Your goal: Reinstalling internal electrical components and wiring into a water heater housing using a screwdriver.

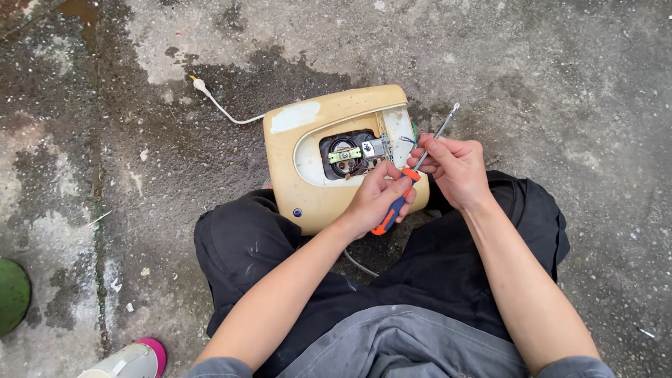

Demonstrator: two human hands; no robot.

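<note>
- Your left hand (374, 198) gripped the screwdriver (413, 175) by its orange and blue handle, fingers closed round it, just in front of the casing (308, 192); the handle end pointed back toward your lap.
- Your right hand (455, 168) pinched the metal shaft just above the handle, fingers narrowed on it; the hand sat at the casing's right edge.
- The screwdriver lay tilted, its tip (455, 107) up and away from you, clear of the casing's right corner.
- The casing, a yellowed plastic shell, rested on the ground against your knees; its oval opening showed the motor (346, 155) and a metal bracket in the middle, with thin wires at the opening's right end.
- A white cord (224, 112) ran from the casing's left edge out across the concrete (532, 56), ending in a small plug.
- Far left of the casing lay a green disc (12, 294) at the frame edge; near left and toward you stood a white bottle with a pink cap (133, 358).
</note>
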